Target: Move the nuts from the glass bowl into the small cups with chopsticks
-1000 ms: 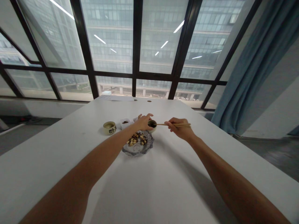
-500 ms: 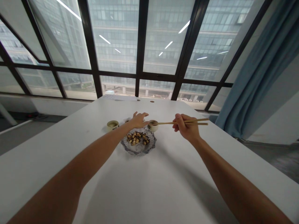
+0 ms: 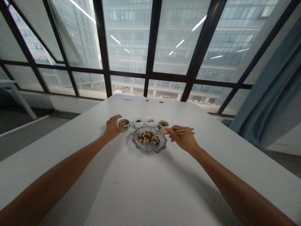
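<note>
My left hand (image 3: 113, 127) is at the left cup (image 3: 126, 127), a small pale one with dark lettering. Its thumb lies by the near side and its fingers are spread beyond; whether it touches the cup I cannot tell. A pair of wooden chopsticks (image 3: 184, 131) is gripped in my right hand (image 3: 182, 137), their tips pointing left, down at the mixed pale and dark seeds or nuts (image 3: 144, 137). These lie in a scalloped clear glass plate (image 3: 148, 152). Nothing can be made out between the tips. Just behind my right fingers stands a matching right cup (image 3: 161, 125).
Between the cups, behind the plate, sit two small white dishes, the left dish (image 3: 138, 125) with dark bits and the right dish (image 3: 150, 123) with pale bits. Papers (image 3: 129, 97) lie at the far end of the white table (image 3: 131, 188). A blue curtain (image 3: 265, 103) hangs right.
My left hand has moved from near the right cup to the left cup, uncovering the white dishes. The chopstick tips have gone from the right cup to the glass plate. The view has shifted slightly.
</note>
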`<state>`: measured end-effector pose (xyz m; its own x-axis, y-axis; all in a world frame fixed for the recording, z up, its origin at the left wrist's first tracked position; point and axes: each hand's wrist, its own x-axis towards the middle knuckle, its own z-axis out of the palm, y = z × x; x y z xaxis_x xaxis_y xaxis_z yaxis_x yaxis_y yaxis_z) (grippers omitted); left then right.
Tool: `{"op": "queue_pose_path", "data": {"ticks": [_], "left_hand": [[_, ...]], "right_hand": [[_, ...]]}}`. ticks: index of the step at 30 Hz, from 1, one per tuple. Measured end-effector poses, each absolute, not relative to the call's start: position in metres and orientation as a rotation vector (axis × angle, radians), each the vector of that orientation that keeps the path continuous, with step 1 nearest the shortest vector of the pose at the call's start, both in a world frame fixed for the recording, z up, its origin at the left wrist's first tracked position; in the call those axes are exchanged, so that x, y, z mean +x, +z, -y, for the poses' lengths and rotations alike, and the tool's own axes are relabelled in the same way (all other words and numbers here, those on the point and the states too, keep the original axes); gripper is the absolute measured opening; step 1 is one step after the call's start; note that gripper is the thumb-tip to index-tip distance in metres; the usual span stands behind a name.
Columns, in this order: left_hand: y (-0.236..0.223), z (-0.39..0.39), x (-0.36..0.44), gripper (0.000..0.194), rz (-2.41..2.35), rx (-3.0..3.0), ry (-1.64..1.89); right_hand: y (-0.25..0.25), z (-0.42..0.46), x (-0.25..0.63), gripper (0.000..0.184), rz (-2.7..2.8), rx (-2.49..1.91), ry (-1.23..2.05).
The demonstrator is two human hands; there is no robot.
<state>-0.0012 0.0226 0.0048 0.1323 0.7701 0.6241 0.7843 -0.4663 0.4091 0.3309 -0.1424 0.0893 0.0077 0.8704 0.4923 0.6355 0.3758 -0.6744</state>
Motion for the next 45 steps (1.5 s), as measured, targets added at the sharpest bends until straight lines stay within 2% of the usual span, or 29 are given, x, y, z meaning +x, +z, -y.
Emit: {"op": "queue_pose_path", "data": {"ticks": [6,21,29,34,40,45], "left_hand": [[-0.01,-0.029,0.0,0.059,1.743,-2.346,-1.385],[-0.016,-0.03,0.004,0.062,1.776,-2.432,-1.444],[-0.008,-0.02,0.006,0.087,1.87,-2.481,-1.318],[-0.006,-0.019,0.006,0.086,1.852,-2.53,-1.337],[-0.007,-0.019,0.006,0.075,1.642,-2.534,-1.383],[-0.005,-0.017,0.006,0.072,1.519,-2.565,-1.379]], "right_hand": [[0.084,0.141,0.333,0.052,1.712,-1.315,0.323],[0.077,0.142,0.336,0.061,1.652,-1.383,0.241],[0.081,0.131,0.342,0.065,1.293,-1.239,0.473],[0.081,0.128,0.345,0.067,1.248,-1.204,0.494],[0.081,0.138,0.338,0.056,1.369,-1.134,0.382],[0.08,0.142,0.336,0.054,1.415,-1.115,0.379]]}}
